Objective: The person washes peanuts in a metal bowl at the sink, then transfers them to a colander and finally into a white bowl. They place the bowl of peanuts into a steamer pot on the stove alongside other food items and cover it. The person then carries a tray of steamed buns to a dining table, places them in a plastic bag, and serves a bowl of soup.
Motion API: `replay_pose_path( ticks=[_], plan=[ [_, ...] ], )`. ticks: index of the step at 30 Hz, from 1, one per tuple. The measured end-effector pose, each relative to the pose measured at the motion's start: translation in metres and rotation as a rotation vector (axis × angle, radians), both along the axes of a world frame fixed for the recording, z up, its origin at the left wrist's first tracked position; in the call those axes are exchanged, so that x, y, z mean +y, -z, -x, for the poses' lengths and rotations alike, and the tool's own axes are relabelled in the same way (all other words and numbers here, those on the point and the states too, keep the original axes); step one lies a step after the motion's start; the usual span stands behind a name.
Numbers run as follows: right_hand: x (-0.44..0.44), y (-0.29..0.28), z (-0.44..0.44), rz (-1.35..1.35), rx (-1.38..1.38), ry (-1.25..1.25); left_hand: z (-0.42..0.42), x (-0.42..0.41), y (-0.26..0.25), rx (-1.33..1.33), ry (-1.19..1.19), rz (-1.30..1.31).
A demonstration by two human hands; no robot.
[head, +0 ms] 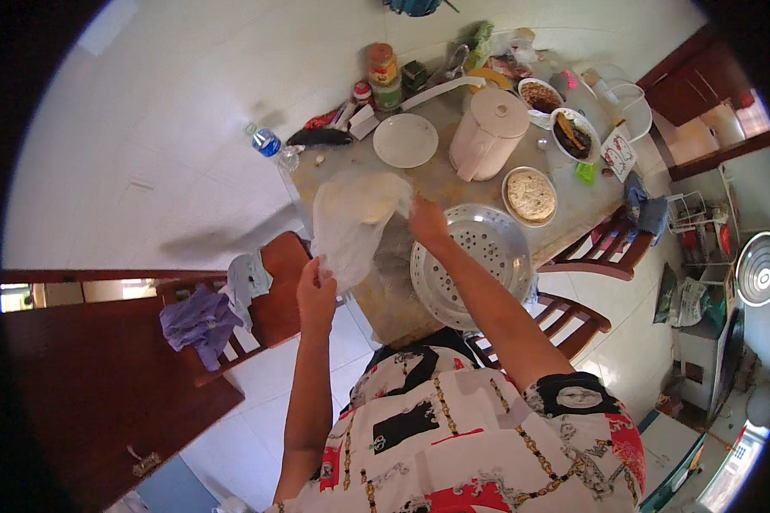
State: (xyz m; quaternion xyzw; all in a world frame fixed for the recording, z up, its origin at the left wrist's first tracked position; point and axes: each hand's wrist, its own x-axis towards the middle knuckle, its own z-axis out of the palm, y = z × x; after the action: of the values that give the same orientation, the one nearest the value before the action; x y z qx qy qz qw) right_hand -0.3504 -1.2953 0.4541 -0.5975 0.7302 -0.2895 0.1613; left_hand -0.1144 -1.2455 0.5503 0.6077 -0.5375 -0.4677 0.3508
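Observation:
A thin white cloth (353,224), partly see-through, is stretched between my two hands above the table's left end. My left hand (316,292) pinches its near-left corner, just past the table edge. With its fingers closed, my right hand (428,221) grips the far-right part. Something pale and rounded shows faintly through the fabric; what it is I cannot tell. Under my right forearm sits a round metal steamer tray (471,256) full of holes. A bowl of pale dough (530,195) is to the right, beyond the tray.
Behind the cloth are a white plate (405,141) and a pink jug (491,133). Two food bowls (575,136) (540,96) stand farther right. A plastic bottle (271,146) lies by the wall. Wooden chairs (564,314) flank the table (391,314); purple clothing (202,320) hangs on the left one.

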Motion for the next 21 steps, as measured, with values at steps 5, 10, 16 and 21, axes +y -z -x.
replay_pose_path(
  ticks=[5,10,16,21],
  plan=[
    [-0.027,-0.062,-0.044,0.216,-0.261,-0.414,0.029,-0.039,-0.034,0.441,-0.106,-0.035],
    [-0.03,-0.119,-0.084,0.278,-0.913,-0.436,0.048,-0.078,-0.085,0.33,0.001,0.13],
    [-0.041,-0.156,-0.09,0.394,-0.665,-0.25,-0.007,-0.061,-0.086,-0.139,0.193,0.531],
    [-0.024,-0.199,-0.139,0.411,-0.574,-0.583,-0.052,-0.022,-0.005,-0.523,0.323,-0.071]
  ],
)
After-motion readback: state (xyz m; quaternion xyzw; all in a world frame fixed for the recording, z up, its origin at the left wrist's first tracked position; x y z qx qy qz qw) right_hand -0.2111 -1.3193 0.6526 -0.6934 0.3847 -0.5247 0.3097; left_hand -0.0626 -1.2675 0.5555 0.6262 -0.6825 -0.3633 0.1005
